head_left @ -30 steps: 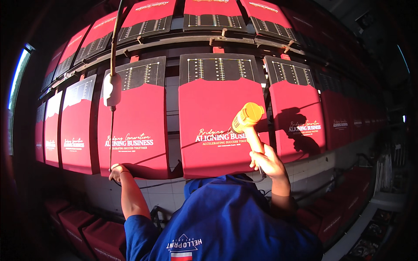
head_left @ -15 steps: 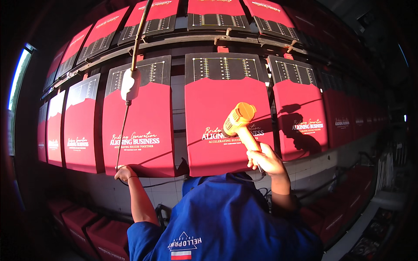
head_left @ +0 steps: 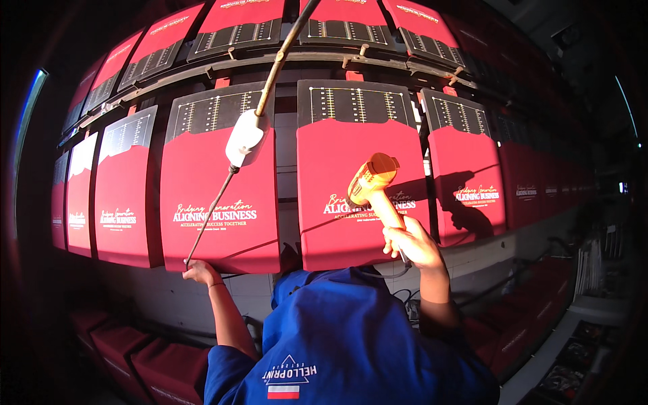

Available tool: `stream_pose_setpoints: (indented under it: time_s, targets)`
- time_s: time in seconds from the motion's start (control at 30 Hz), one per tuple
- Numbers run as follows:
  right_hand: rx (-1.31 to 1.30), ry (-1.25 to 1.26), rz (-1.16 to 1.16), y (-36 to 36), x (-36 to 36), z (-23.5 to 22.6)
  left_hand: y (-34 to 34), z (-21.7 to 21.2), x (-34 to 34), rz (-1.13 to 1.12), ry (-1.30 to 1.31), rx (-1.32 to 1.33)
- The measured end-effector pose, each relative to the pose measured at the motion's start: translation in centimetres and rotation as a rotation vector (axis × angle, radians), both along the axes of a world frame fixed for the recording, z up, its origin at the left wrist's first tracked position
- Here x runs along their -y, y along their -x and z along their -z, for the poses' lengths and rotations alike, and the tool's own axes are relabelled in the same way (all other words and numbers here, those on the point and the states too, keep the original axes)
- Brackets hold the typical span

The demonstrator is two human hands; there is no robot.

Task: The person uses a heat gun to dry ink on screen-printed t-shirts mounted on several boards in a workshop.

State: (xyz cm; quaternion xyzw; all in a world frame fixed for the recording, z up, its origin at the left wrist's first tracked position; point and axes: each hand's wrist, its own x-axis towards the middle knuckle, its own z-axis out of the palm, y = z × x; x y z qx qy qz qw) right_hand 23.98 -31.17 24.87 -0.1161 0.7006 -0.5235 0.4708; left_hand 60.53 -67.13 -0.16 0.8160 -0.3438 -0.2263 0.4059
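Head view: I looked down on sunlit rows of red-and-black panels (head_left: 196, 162).
Right hand (head_left: 417, 246): it had its fingers wrapped round the handle of a yellow blower (head_left: 372, 183).
Position of the yellow blower: tilted, in front of a printed panel (head_left: 358, 148); whether they touched, I could not tell.
Left hand (head_left: 202, 272): it pinched a thin dark cord (head_left: 211, 211) near a panel's lower edge.
White box (head_left: 247, 140): it sat along that cord, higher up.
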Motion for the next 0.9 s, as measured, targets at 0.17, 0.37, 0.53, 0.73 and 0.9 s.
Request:
stream_pose_setpoints:
  time_s: [0.17, 0.37, 0.53, 0.73, 0.9]
  targets:
    - [0.033, 0.069, -0.034, -1.0, 0.3, -0.2, -1.7, 1.9, 0.5, -0.030, 0.020, 0.017]
    - [-0.080, 0.063, -0.013, -2.0, 1.5, 1.2, -1.8, 2.5, 0.8, -0.002, 0.074, -0.060]
    - [0.001, 0.056, -0.027, -2.3, 2.2, 0.4, -2.0, 2.7, 0.6, -0.008, 0.080, -0.102]
    - [0.040, 0.063, -0.083, -2.6, 2.7, 0.7, -1.1, 2.0, 0.1, 0.022, 0.068, -0.004]
    - [-0.024, 0.015, -0.067, -3.6, 3.6, 0.8, -1.7, 2.8, 0.4, 0.013, 0.075, 0.064]
